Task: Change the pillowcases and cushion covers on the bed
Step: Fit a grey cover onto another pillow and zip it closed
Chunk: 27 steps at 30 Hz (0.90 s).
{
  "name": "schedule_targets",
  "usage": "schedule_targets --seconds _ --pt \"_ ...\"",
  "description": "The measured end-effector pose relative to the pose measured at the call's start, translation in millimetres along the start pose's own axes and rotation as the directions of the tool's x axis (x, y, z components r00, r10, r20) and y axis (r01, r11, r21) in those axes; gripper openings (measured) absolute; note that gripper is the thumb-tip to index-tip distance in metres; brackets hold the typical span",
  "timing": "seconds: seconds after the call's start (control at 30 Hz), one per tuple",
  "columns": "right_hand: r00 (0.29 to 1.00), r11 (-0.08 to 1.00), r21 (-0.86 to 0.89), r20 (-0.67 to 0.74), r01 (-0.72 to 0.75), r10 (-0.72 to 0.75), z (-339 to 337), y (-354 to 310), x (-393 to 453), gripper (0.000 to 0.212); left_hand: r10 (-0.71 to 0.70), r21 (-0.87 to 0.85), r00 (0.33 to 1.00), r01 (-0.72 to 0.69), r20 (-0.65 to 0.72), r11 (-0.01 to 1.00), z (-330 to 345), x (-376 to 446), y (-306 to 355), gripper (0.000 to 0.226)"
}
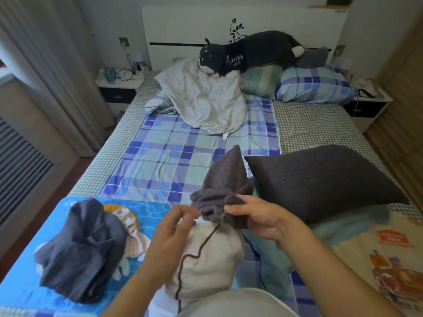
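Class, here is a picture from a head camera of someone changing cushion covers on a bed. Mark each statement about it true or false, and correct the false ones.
1. The right hand grips the bunched dark grey fabric cushion cover. True.
2. The dark plush toy dog lies on the floor. False: it lies on the pillows by the white headboard.
3. A cream cushion insert with dark red piping sits under both hands. True.
4. The left hand holds the blue checked pillow. False: that pillow lies untouched near the headboard.
5. A covered dark grey cushion lies to the right of the hands. True.
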State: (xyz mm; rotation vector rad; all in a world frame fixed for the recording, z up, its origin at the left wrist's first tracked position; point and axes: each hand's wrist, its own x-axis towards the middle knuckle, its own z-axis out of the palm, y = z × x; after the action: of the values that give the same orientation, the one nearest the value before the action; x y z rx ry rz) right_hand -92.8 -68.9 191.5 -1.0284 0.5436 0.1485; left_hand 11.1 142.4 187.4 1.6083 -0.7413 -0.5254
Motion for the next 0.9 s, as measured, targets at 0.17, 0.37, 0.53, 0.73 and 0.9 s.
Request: schedule_targets --seconds 0.17,0.37,0.53,0.73,0.9 --pt "0.999 1.0 -0.002 0.035 0.011 -0.011 3.7 -15.2 7.0 0.043 0.311 0.341 0.948 -0.313 0.063 0.886 -16.7 -61.2 -52.0 0.058" --pt "0.999 0.885 -0.464 0.044 0.045 -0.028 47.9 -21.5 21.7 0.044 0.049 0.587 0.995 0.011 -0.085 0.81 16.2 -13.4 -55.9 0.053" --pt "0.974 0.97 -0.21 -0.163 0.119 -0.155 34.6 -28.8 23.7 0.049 0.152 0.768 0.972 0.043 -0.181 0.639 21.9 -7.0 -46.7 0.036" --pt "0.967 0.979 -0.186 -0.221 0.084 -0.125 21.9 -25.3 20.9 0.053 0.029 0.789 0.999 -0.052 0.043 0.612 33.2 -7.9 -39.6 0.047" --pt "0.997 0.987 -0.147 0.032 0.072 -0.068 23.0 -18.7 12.3 0.068 -0.036 0.769 0.999 0.0 0.03 0.64 28.5 8.3 -46.2 0.031"
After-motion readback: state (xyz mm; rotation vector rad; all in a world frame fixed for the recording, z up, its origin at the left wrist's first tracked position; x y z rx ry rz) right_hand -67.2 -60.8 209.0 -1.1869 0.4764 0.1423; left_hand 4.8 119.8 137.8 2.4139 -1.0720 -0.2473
